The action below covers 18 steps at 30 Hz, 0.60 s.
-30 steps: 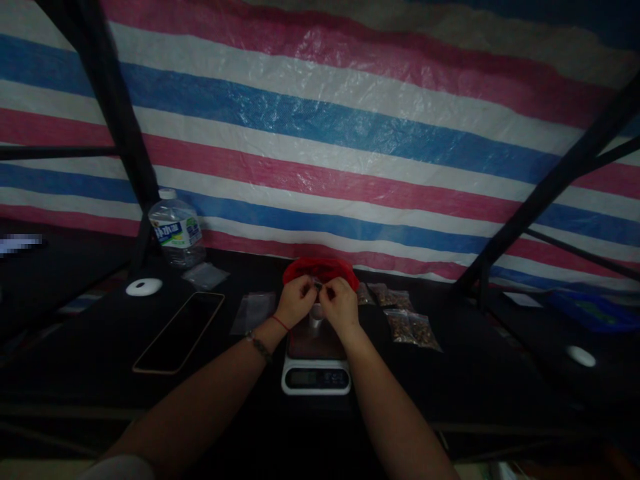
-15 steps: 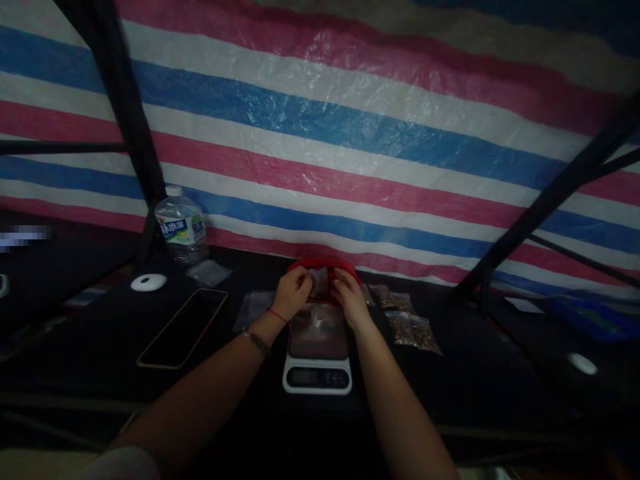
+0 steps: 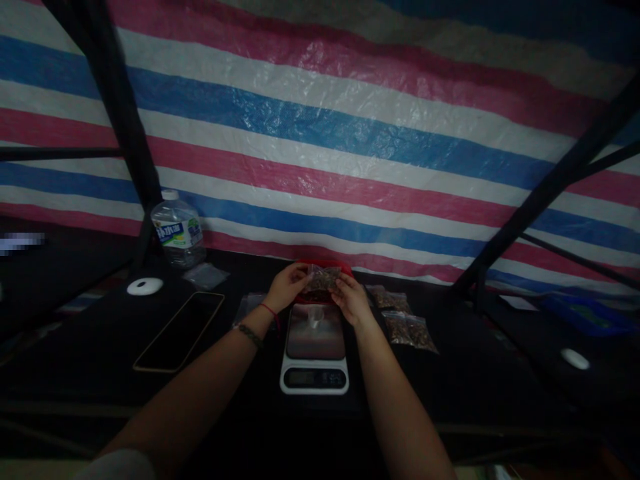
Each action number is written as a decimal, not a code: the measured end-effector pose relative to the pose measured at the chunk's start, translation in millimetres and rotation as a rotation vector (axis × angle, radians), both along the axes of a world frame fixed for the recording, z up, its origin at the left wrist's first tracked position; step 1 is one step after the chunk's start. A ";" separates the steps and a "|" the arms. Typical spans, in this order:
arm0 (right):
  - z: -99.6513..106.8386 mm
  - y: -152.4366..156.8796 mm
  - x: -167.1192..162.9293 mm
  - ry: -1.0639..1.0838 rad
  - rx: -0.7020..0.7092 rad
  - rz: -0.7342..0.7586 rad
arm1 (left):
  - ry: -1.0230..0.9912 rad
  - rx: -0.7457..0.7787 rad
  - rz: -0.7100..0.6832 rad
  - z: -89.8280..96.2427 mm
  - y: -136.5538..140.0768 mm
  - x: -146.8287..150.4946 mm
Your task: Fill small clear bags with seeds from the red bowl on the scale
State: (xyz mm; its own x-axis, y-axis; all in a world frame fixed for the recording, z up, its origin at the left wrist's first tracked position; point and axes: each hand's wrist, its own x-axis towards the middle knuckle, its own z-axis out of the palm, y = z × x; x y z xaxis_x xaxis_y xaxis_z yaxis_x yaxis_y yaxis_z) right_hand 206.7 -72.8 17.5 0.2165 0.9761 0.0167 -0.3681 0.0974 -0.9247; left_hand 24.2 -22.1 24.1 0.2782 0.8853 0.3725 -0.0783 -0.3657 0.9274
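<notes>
A small clear zip bag (image 3: 323,280) with brown dried bits in it is held up between my hands, in front of a red container (image 3: 345,267). My left hand (image 3: 287,287) pinches the bag's left side, and my right hand (image 3: 353,298) grips its right side. Just below and nearer to me lies a white kitchen scale (image 3: 314,380) with a dark display and a shiny plate. Several filled zip bags (image 3: 409,331) rest on the black table to the right of my right hand. Flat clear bags (image 3: 249,307) lie beside my left wrist.
A phone (image 3: 180,332) lies at the left, with a round white object (image 3: 145,287) beyond it. Behind stand a large clear plastic bottle (image 3: 179,230) and a clear bag (image 3: 206,275). Black frame posts rise on both sides. A blue tray (image 3: 590,317) sits far right.
The bag between my hands is now spread wider and faces me, with its brown contents showing more. My hands have moved slightly apart. The view has shifted a little.
</notes>
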 end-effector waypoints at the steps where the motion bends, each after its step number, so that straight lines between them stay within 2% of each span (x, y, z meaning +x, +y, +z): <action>1: -1.3 0.9 0.7 -0.002 0.005 -0.004 | 0.002 -0.001 0.023 -0.4 1.0 -0.1; 6: -5.4 2.6 0.1 0.040 0.042 -0.004 | 0.032 0.019 0.228 -2.4 6.8 0.5; 9: -6.1 3.8 -1.1 0.043 0.065 -0.027 | 0.032 -0.025 0.241 -8.7 12.5 2.8; 12: -6.7 6.8 1.0 -0.036 0.075 -0.110 | 0.022 -0.102 0.239 -19.2 19.5 5.6; 15: -6.8 8.9 6.5 -0.308 0.110 -0.243 | 0.063 -0.071 0.195 -26.9 23.3 7.1; 18: -4.8 7.4 11.4 -0.696 0.227 -0.405 | 0.158 0.076 0.111 -26.1 20.4 6.9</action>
